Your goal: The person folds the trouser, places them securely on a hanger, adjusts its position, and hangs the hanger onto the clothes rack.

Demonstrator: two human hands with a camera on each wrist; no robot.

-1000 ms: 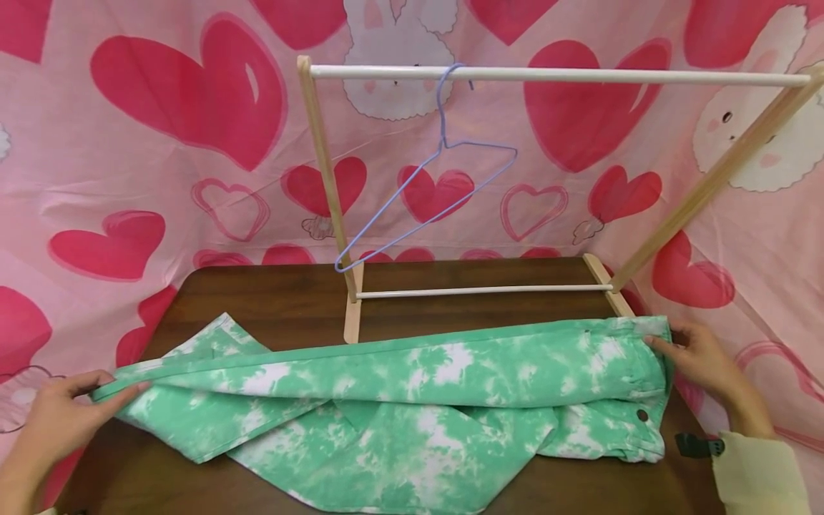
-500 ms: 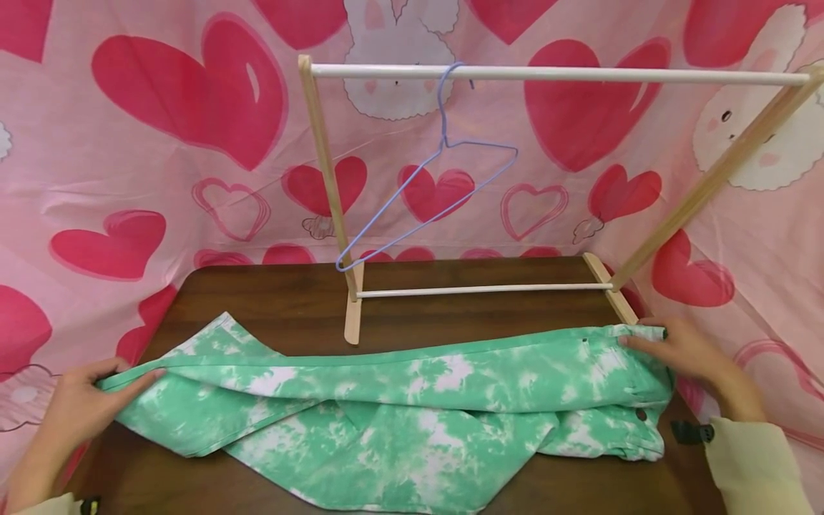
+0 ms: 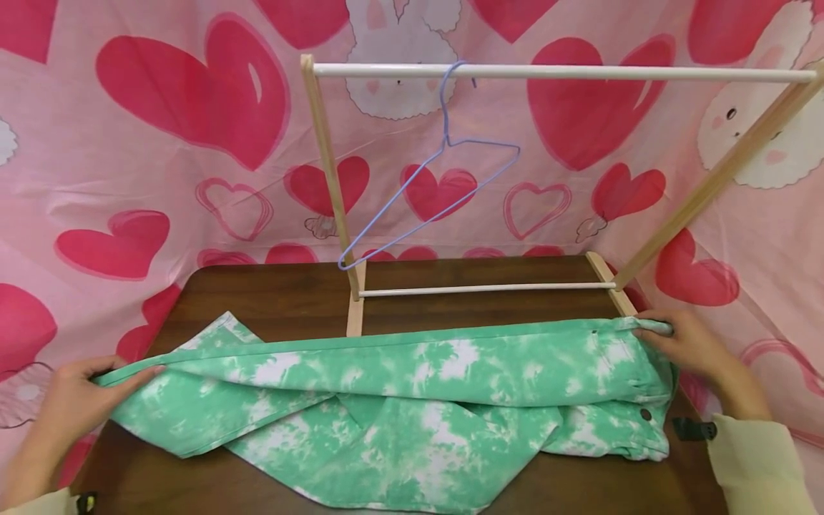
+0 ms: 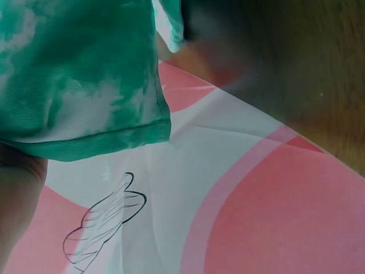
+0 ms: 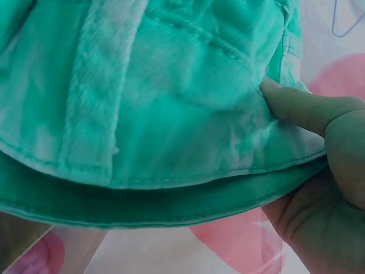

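Observation:
Green-and-white tie-dye trousers [image 3: 450, 365] lie across the table in the head view, one leg folded over the other along the far edge. My left hand [image 3: 80, 393] pinches the hem end at the left; in the left wrist view the hem [image 4: 102, 145] hangs past the table edge, and the fingertips are hidden. At the other end, my right hand [image 3: 692, 350] pinches the waist corner. The right wrist view shows the thumb [image 5: 302, 108] on top of the waistband [image 5: 228, 165], with the fingers underneath. A dark button [image 3: 646, 414] shows near the waist.
Behind the trousers stands a wooden rack [image 3: 355, 279] with a white top rail [image 3: 579, 72]. A blue wire hanger [image 3: 444, 143] hangs from the rail. Brown tabletop [image 3: 257, 293] shows around the trousers, and a pink heart-patterned cloth [image 3: 161, 93] surrounds the table.
My left hand has shifted slightly right with the hem. My right hand has moved a little left and changed its hold on the waist corner, which now bunches under the thumb.

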